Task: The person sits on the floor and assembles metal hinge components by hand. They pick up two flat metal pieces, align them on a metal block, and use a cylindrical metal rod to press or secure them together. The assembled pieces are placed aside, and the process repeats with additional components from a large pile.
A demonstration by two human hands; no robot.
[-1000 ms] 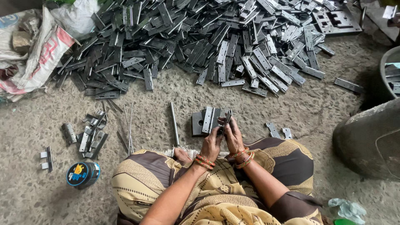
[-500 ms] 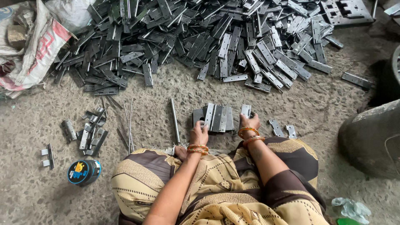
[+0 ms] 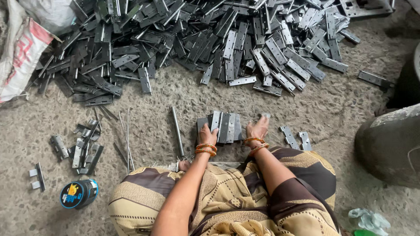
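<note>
Two bare hands, mine, reach down to a short row of grey metal hinges (image 3: 224,126) standing on edge on the rough concrete floor (image 3: 332,109), just beyond my knees. My left hand (image 3: 207,135) presses flat against the left end of the row, fingers together and curled over the outermost hinge, orange bangles (image 3: 205,149) at the wrist. My right hand (image 3: 258,129) lies just right of the row, fingers laid on one hinge leaf (image 3: 265,116) whose tip shows past my fingertips; I cannot tell whether it is pinched or only covered. Farther away, a big heap of hinges (image 3: 210,39) stretches across the whole far side. Two loose hinges (image 3: 297,139) lie just right of my right hand. A thin metal rod (image 3: 177,132) lies to the left of the row, and farther left sit a small cluster of hinge parts (image 3: 81,144) and a blue round tin (image 3: 78,193). My patterned brown and cream clothing (image 3: 227,196) fills the near edge.
</note>
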